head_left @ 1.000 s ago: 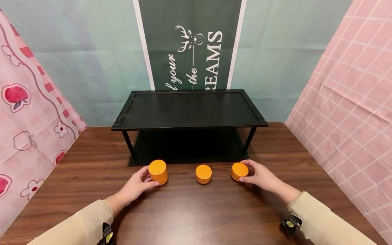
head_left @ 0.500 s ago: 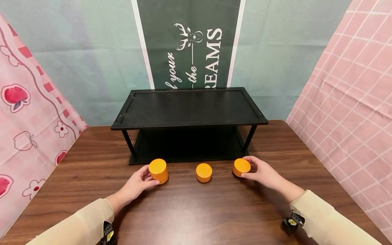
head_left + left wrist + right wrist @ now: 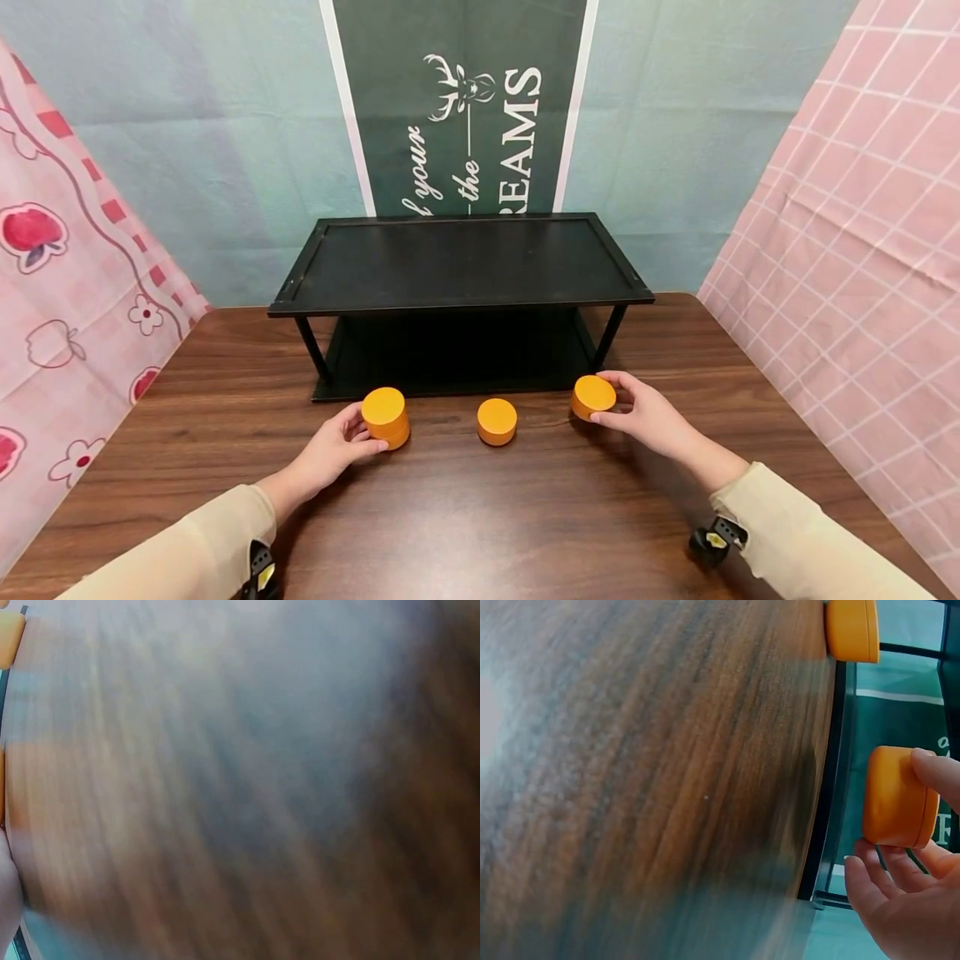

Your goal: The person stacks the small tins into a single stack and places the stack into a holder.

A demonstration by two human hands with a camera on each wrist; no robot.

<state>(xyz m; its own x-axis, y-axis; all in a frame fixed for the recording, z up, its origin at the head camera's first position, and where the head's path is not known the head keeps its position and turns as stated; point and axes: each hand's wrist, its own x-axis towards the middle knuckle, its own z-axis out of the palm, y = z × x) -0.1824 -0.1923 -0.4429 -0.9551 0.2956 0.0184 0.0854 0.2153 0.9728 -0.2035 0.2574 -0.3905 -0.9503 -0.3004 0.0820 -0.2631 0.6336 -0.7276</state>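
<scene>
In the head view, my left hand (image 3: 333,446) grips a taller orange cylinder (image 3: 385,417) from its left side; a seam runs partway down it, like one lidded jar on another. My right hand (image 3: 645,417) pinches a short round orange jar (image 3: 593,397) between thumb and fingers. The right wrist view shows this jar (image 3: 896,796) raised off the tabletop, lid seam toward the palm side. Between the hands, another short orange jar (image 3: 497,422) stands on the table. Only a sliver of the left hand (image 3: 9,889) enters the left wrist view.
A black two-level rack (image 3: 465,265) stands at the back of the brown wooden table (image 3: 480,517), its lower shelf (image 3: 461,354) just behind the jars. Pink cloths hang at the left (image 3: 82,250) and right (image 3: 847,250). A green backdrop (image 3: 247,167) covers the rear.
My right hand has lifted its jar off the table and carried it slightly back and to the right. The left hand and the middle jar stay put.
</scene>
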